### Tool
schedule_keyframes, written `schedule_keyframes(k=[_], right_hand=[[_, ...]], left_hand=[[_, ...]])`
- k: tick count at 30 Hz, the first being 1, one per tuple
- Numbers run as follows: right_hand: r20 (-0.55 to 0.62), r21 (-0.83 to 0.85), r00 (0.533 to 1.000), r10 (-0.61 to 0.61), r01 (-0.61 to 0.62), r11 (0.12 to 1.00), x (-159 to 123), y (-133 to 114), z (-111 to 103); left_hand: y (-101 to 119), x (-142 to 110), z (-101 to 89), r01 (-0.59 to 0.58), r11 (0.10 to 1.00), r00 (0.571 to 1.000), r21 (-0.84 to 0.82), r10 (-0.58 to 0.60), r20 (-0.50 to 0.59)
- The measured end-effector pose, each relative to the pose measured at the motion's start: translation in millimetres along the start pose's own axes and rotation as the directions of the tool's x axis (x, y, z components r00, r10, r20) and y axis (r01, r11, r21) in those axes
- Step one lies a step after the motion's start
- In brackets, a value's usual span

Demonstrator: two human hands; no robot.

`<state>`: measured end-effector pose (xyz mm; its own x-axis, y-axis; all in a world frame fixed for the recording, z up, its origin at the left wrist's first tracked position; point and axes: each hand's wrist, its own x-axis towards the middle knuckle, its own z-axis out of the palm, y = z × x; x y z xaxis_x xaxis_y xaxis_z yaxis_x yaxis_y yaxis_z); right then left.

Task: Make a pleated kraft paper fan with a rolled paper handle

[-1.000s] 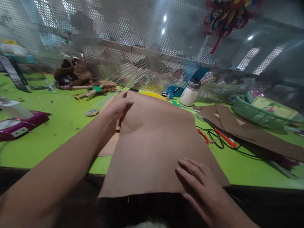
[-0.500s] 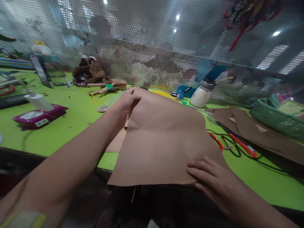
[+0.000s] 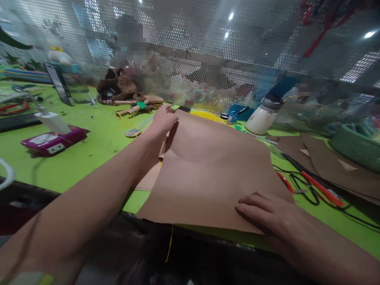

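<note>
A large sheet of brown kraft paper spans the middle, its near edge hanging over the front edge of the table. At its far left corner, my left hand has its fingers closed on the edge of the paper. My right hand rests on the near right part of the sheet, fingers stretched out over the surface, its thumb hidden. Under the left side lies another, paler piece of paper, mostly covered. A rolled edge and a thin yellow string show below the sheet.
Right of the paper are an orange-handled tool, a black cord and brown paper pieces beside a green basket. A white bottle stands behind. Leftward are a purple power strip, a phone and a stick figure with green star.
The view has shifted slightly, so most things sit further right. The near edge of the paper has lifted a little and curves more. Both hands stay on the sheet.
</note>
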<state>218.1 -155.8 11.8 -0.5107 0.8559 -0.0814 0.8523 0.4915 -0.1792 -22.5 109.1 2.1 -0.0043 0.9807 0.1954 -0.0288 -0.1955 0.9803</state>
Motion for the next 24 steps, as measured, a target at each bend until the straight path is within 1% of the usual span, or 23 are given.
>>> schedule_keyframes(k=[2,3,4,5,6,7,8,9,10,11,12,13,14,15,16,17,18,19,20,22,23,24], right_hand=[[-0.059,-0.025,0.998,-0.035,0.033,0.999,0,-1,-1],[-0.083,-0.037,0.995,-0.056,0.053,0.998,-1,-1,-1],[-0.099,-0.045,0.993,-0.070,0.066,0.997,-2,0,0],[-0.105,-0.048,0.992,-0.074,0.070,0.996,-3,2,1],[-0.100,-0.041,0.992,-0.074,0.071,0.997,-4,4,2],[-0.085,-0.024,0.994,-0.069,0.067,0.997,-5,6,4],[-0.069,-0.004,0.996,-0.060,0.060,0.998,-5,8,5],[-0.057,0.016,0.997,-0.050,0.051,0.999,-5,10,6],[-0.057,0.035,0.997,-0.044,0.046,0.998,-5,12,7],[-0.059,0.054,0.997,-0.045,0.048,0.997,-5,14,7],[-0.069,0.074,0.996,-0.048,0.053,0.996,-4,16,7],[-0.080,0.093,0.995,-0.055,0.062,0.994,-3,18,5],[-0.081,0.112,0.994,-0.067,0.076,0.991,-2,19,3],[-0.069,0.129,0.995,-0.076,0.084,0.988,-1,20,-1],[-0.048,0.141,0.996,-0.075,0.081,0.987,1,20,-4],[-0.022,0.148,0.998,-0.064,0.067,0.987,2,20,-8],[0.004,0.153,0.999,-0.046,0.045,0.987,4,20,-12],[0.026,0.158,0.999,-0.029,0.024,0.987,5,21,-16],[0.041,0.165,0.999,-0.020,0.013,0.986,6,21,-19],[0.074,0.183,0.997,-0.037,0.023,0.983,7,25,-23],[0.046,0.175,0.998,-0.035,0.027,0.984,6,29,-24],[-0.043,0.148,0.999,-0.010,0.016,0.989,5,34,-25]], left_hand=[[8,1,-1.9,-0.054,0.994,0.994,0.097,0.063,-0.090],[14,0,-2.0,-0.094,0.979,0.986,0.180,0.117,-0.123],[23,-4,-1.6,-0.132,0.959,0.975,0.251,0.171,-0.140],[33,-11,-0.7,-0.176,0.946,0.968,0.274,0.216,-0.125],[45,-20,0.4,-0.193,0.944,0.976,0.268,0.213,-0.047],[57,-32,1.3,-0.176,0.950,0.984,0.258,0.159,0.084],[69,-46,1.3,-0.142,0.959,0.974,0.247,0.091,0.205],[79,-62,0.0,-0.075,0.973,0.956,0.217,0.007,0.295],[87,-78,-3.0,0.018,0.984,0.920,0.177,-0.086,0.383],[92,-95,-8.0,0.105,0.979,0.863,0.173,-0.176,0.474],[93,-111,-14.8,0.139,0.966,0.794,0.218,-0.240,0.558],[91,-127,-23.4,0.116,0.947,0.730,0.300,-0.286,0.621],[86,-140,-33.2,0.055,0.922,0.694,0.382,-0.310,0.650],[79,-151,-43.6,-0.027,0.897,0.666,0.441,-0.313,0.677],[71,-160,-53.9,-0.113,0.869,0.656,0.482,-0.299,0.693],[62,-167,-63.2,-0.199,0.843,0.661,0.501,-0.262,0.703],[54,-171,-71.1,-0.261,0.813,0.675,0.521,-0.232,0.701],[46,-173,-77.1,-0.306,0.797,0.702,0.520,-0.180,0.689],[40,-174,-80.9,-0.325,0.788,0.725,0.523,-0.148,0.673],[32,-171,-82.9,-0.315,0.786,0.774,0.532,-0.111,0.623],[30,-168,-81.8,-0.288,0.794,0.796,0.535,-0.113,0.595],[29,-165,-79.9,-0.250,0.805,0.812,0.538,-0.129,0.569]])
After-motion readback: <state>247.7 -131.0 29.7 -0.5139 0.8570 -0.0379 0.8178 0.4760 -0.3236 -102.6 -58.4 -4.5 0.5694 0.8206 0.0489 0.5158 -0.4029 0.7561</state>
